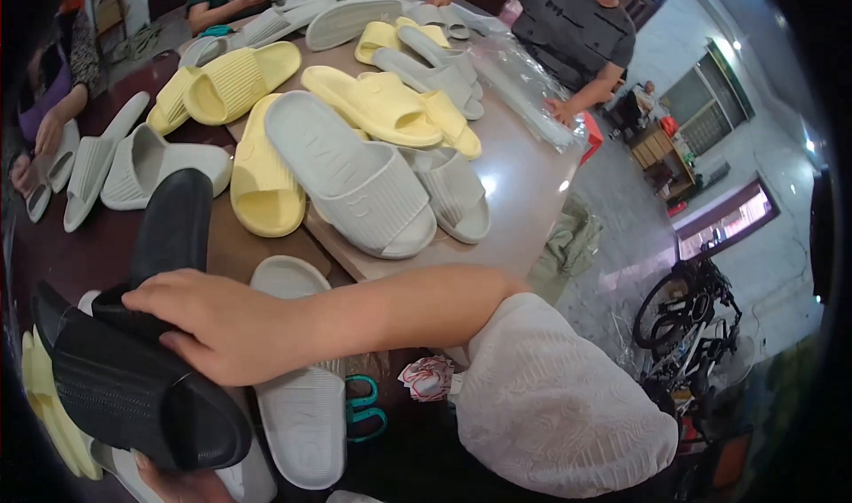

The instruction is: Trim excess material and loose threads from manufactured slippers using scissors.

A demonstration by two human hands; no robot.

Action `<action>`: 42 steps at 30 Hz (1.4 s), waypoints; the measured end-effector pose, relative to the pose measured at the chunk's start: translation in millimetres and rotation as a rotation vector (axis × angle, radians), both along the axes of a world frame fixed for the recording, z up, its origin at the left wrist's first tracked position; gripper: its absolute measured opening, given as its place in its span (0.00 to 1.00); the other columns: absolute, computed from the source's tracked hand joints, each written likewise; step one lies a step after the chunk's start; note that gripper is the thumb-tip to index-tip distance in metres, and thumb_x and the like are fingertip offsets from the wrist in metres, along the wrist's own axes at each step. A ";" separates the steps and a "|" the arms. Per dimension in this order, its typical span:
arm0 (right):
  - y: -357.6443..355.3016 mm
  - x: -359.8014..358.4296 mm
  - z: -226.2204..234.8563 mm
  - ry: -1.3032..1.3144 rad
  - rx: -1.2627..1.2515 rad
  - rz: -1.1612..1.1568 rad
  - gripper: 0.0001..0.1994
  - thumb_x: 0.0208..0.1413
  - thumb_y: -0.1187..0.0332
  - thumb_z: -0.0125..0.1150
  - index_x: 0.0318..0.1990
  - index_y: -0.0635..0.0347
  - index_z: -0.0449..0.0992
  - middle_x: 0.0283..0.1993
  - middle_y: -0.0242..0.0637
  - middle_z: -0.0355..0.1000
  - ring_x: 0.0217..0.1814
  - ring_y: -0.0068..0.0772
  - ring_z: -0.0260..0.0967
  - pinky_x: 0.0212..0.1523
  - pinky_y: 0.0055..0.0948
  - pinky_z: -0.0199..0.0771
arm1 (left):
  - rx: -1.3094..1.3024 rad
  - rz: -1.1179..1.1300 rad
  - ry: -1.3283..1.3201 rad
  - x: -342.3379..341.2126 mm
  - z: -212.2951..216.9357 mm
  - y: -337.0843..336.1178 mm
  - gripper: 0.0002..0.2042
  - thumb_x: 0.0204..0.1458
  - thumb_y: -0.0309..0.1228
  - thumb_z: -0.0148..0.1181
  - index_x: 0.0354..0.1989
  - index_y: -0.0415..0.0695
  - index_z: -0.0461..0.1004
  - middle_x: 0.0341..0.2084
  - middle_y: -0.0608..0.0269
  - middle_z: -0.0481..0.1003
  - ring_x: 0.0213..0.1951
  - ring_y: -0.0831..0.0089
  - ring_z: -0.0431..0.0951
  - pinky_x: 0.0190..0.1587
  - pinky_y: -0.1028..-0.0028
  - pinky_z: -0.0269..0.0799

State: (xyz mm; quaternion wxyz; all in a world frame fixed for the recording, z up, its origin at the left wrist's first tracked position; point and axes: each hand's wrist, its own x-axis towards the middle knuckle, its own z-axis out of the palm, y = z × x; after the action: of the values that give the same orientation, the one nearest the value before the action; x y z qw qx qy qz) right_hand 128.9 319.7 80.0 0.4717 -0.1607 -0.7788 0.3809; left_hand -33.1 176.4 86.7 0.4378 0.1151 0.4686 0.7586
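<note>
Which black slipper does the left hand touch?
The lower black slipper, with the left hand at its bottom edge. The upper black slipper is in the right hand, its rounded end jutting above.

Two black slippers (120,379) here, at least seven yellow ones (266,170), at least ten grey ones (302,432), one teal-handled scissors (357,403)!

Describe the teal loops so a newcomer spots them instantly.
From the wearer's right hand, look lower right to the grey slipper. Just right of that slipper lie the teal loops, resembling scissor handles; their open rings set them apart from the crumpled red-and-white bundle.
</note>
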 end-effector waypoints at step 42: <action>-108.6 96.1 11.2 -0.802 0.128 -0.402 0.35 0.43 0.58 0.66 0.58 0.64 0.62 0.57 0.49 0.60 0.59 0.50 0.59 0.59 0.40 0.59 | -0.117 -0.280 1.756 -6.3 11.8 -51.2 0.16 0.43 0.28 0.63 0.42 0.40 0.72 0.36 0.54 0.73 0.38 0.54 0.73 0.41 0.66 0.70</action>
State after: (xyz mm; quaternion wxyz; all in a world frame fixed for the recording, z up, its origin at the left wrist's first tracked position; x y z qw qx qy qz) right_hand 225.1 211.1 91.1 0.2062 -0.4141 -0.8754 0.1406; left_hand -39.4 125.3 98.5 0.0148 0.6885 0.6548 0.3115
